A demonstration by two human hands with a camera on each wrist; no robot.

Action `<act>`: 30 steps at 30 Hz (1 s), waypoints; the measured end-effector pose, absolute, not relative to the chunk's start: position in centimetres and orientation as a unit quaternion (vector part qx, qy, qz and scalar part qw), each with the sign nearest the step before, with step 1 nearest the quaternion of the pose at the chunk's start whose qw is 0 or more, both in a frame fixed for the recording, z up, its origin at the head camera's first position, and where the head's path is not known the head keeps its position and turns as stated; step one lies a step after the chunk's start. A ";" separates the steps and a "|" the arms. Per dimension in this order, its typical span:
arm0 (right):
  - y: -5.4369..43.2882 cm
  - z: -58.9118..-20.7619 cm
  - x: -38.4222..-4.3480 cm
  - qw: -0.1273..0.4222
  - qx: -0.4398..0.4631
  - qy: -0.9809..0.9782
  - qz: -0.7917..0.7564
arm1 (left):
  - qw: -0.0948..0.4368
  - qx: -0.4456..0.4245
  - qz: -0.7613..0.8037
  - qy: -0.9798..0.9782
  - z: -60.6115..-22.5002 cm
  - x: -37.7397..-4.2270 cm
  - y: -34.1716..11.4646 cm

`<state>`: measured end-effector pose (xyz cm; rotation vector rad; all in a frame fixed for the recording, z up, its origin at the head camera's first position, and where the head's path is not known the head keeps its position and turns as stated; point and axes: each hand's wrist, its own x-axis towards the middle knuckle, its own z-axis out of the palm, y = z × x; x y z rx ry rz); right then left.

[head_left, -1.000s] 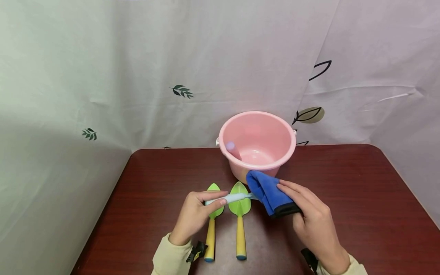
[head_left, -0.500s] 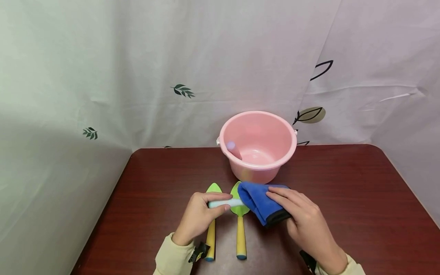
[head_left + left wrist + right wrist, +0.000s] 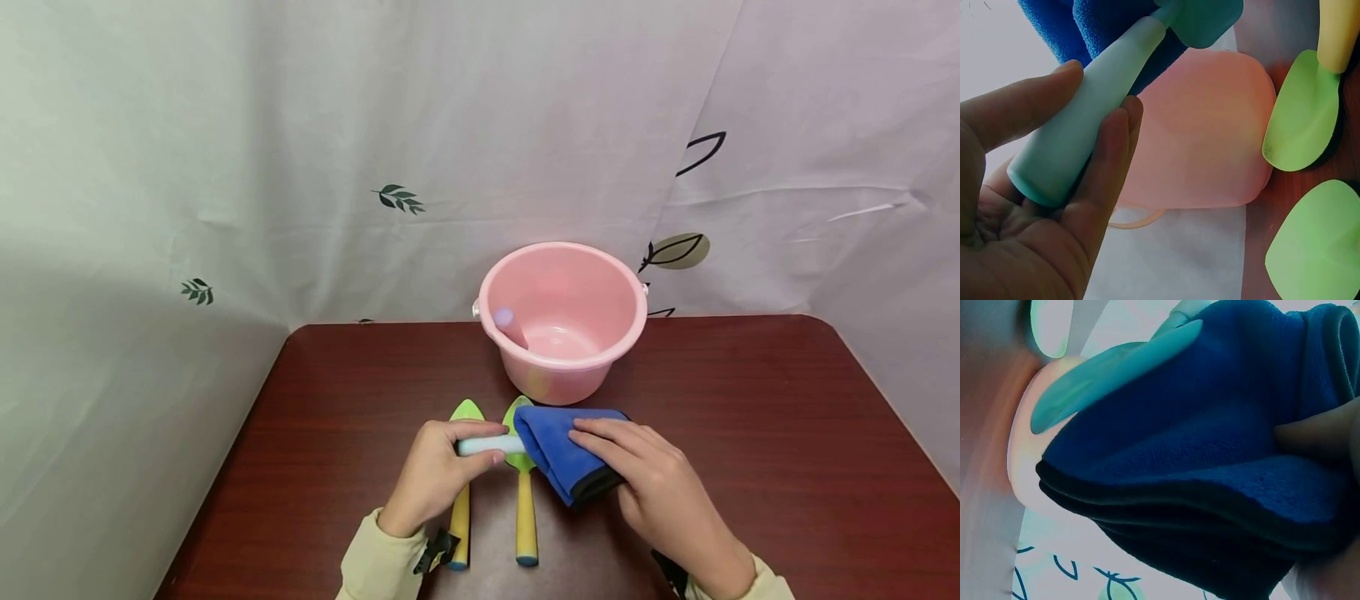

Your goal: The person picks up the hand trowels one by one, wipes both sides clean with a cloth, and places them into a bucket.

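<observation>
My left hand (image 3: pixel 431 471) holds a small toy trowel by its pale blue handle (image 3: pixel 1088 115), between thumb and fingers. The trowel's teal blade (image 3: pixel 1107 384) lies against a folded blue cloth (image 3: pixel 562 450) with black edging, which hides it in the head view. Gripping that cloth is my right hand (image 3: pixel 663 487), its thumb pressed into the folds in the right wrist view. Beneath the held trowel, two green trowels with yellow handles lie side by side on the table: a left trowel (image 3: pixel 460 529) and a right trowel (image 3: pixel 526 517).
A pink bucket (image 3: pixel 555 381) stands behind the hands, close to the table's back edge. Inside it leans a purple-tipped handle (image 3: pixel 505 320). Patterned white curtain (image 3: pixel 465 150) surrounds the dark red table (image 3: pixel 360 375) at the back and sides.
My right hand has drawn the cloth down and left, towards my left hand, covering more of the held trowel. My left hand has shifted slightly right. Bucket and green trowels stay put.
</observation>
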<state>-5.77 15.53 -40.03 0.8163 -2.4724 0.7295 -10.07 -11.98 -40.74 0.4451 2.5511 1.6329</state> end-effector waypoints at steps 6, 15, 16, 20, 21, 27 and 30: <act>15.5 -40.2 -5.9 0.219 0.321 -0.888 0.246 | 0.046 0.151 0.528 0.835 -40.6 -10.1 -11.9; 15.5 -40.5 -5.9 0.197 0.328 -0.895 0.229 | 0.037 0.159 0.543 0.824 -40.7 -10.0 -12.0; 15.5 -40.6 -5.9 0.195 0.328 -0.896 0.226 | 0.036 0.159 0.545 0.822 -40.6 -10.0 -12.0; 15.5 -40.7 -6.0 0.195 0.323 -0.900 0.216 | 0.035 0.163 0.548 0.820 -40.6 -9.9 -12.1; 15.6 -40.8 -6.0 0.194 0.322 -0.901 0.216 | 0.034 0.165 0.549 0.818 -40.5 -9.9 -12.1; 15.9 -40.8 -6.1 0.183 0.312 -0.907 0.215 | 0.024 0.177 0.566 0.805 -40.4 -9.8 -12.2; 16.1 -40.9 -6.3 0.185 0.311 -0.908 0.212 | 0.023 0.180 0.574 0.798 -40.4 -9.9 -12.4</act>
